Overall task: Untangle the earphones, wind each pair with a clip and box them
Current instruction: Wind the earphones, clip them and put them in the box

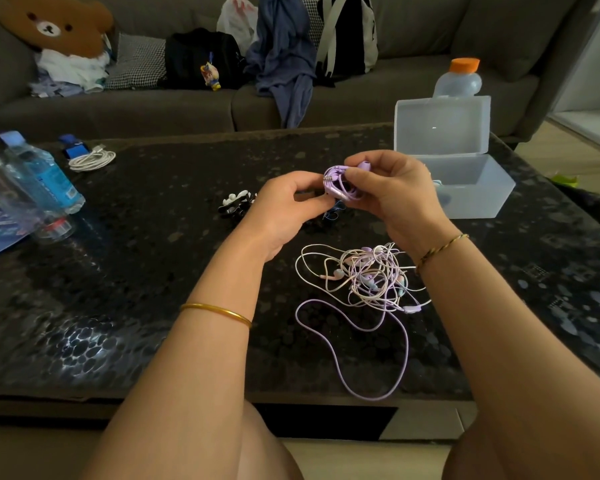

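Observation:
Both hands hold a coiled pair of purple earphones (340, 183) above the dark table. My right hand (392, 195) grips the coil, with an earbud poking out above the thumb. My left hand (284, 202) pinches the coil's left side. Below them on the table lies a tangle of pink, white and purple earphones (368, 278), with one purple cable looping toward the front edge. A few black and white clips (236, 200) lie left of my left hand. The translucent box (465, 181) stands open at the right with its lid up; something pale blue shows inside.
Two water bottles (39, 174) and a blue leaflet lie at the table's left. A coiled white cable (92, 159) lies behind them. An orange-capped bottle (459, 79) stands behind the box. A sofa with bags, clothes and a bear cushion runs along the back.

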Demonstrator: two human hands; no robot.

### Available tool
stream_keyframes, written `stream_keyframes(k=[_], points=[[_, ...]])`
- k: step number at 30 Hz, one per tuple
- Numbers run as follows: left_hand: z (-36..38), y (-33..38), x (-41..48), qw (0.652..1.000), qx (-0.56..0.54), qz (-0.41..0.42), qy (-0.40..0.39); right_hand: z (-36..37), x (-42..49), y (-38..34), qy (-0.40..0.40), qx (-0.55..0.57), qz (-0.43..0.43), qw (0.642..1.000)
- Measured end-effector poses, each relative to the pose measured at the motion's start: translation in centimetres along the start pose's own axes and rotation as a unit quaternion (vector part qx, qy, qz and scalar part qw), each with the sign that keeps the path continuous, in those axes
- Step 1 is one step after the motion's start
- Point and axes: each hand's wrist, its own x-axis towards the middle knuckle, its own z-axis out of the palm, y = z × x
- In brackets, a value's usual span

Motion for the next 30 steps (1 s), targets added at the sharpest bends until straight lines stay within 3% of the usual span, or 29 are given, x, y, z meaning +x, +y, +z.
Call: stream_keyframes(k=[19,26,30], points=[[-0.1,0.3,-0.2,0.998,-0.025,-0.038,0.042,0.4,-0.3,0.6,-0.038,0.099,0.079,0.991],[0.7,0.5,0.0,0.995,-0.073,-0.07,-0.002,0.8,-0.3,1.3,0.053,0.041,0.022,0.998],[0.8,0.7,0.4,0.989,-0.108,-0.097,-0.003,0.9,-0.3,1.6,0.064,-0.019,-0.035,0.997]])
